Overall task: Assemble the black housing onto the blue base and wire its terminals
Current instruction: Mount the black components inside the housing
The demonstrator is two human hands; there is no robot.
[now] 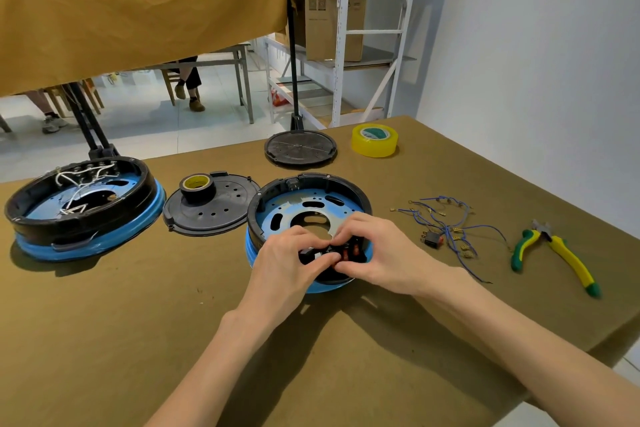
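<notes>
1. The fingertips of both hands are curled together over a small black switch block [313, 255] with red parts, at the near inner rim of the black housing [311, 184].
2. The block is pinched by the left hand [289, 262] from the left; whether the right hand [372, 253] grips it or only touches it cannot be told.
3. The black housing is seated on the blue base [250, 250], at the middle of the olive-covered table [138, 322].
4. A blue wire harness [446, 225] with brass terminals is laid just right of the base, with yellow-green pliers [557, 253] further right.
5. A black perforated cover [211, 208] bearing a black tape roll [197, 185] is seen to the left, beside a second wired assembly [83, 208].
6. A yellow tape roll [374, 140] is placed at the far edge.
</notes>
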